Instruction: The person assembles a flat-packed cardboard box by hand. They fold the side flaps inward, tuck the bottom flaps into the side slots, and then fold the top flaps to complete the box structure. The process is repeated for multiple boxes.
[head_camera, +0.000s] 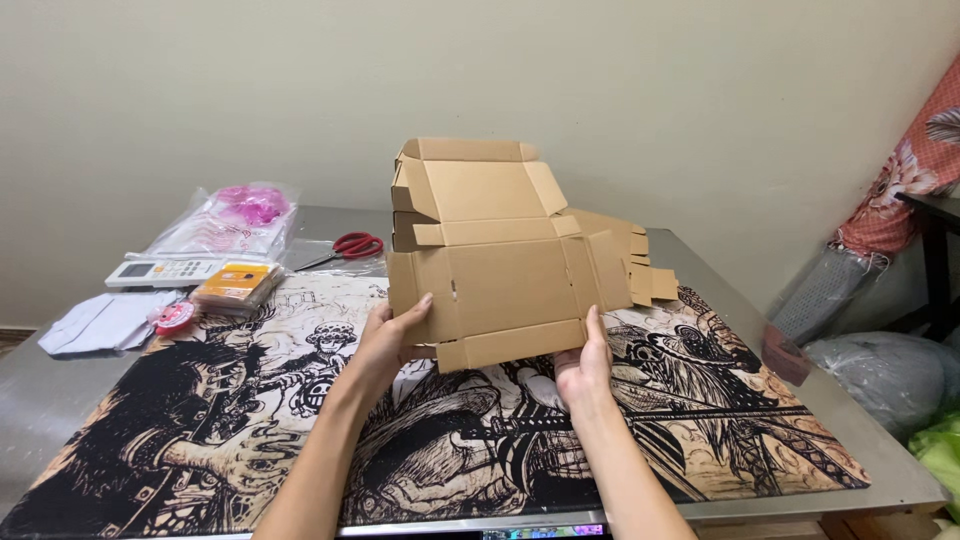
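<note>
head view: the left hand has its thumb laid flat on the face of a cardboard box, near the lower left corner, with the other fingers hidden behind the panel, so it grips the box by that edge. the right hand pinches the lower right corner the same way, thumb up along the front, the rest of the fingers out of sight behind. the box is a flat-cut brown mailer, half folded: its wide bottom panel faces the camera, a narrow flap bent along the lower edge, side flaps standing at the right, and the upper part folded back into an open tray shape. it is held up in the air above the mat, tilted slightly, not touching it. just behind the box, more flat cardboard lies on the mat's far edge. the mat, printed with black and tan comic figures, covers most of a metal table. at the table's far left lie red-handled scissors, a clear bag with something pink inside, a white remote, a small orange packet, a pink tape roll and some white paper. to the right of the table stand a grey bag and a patterned red cloth.
</note>
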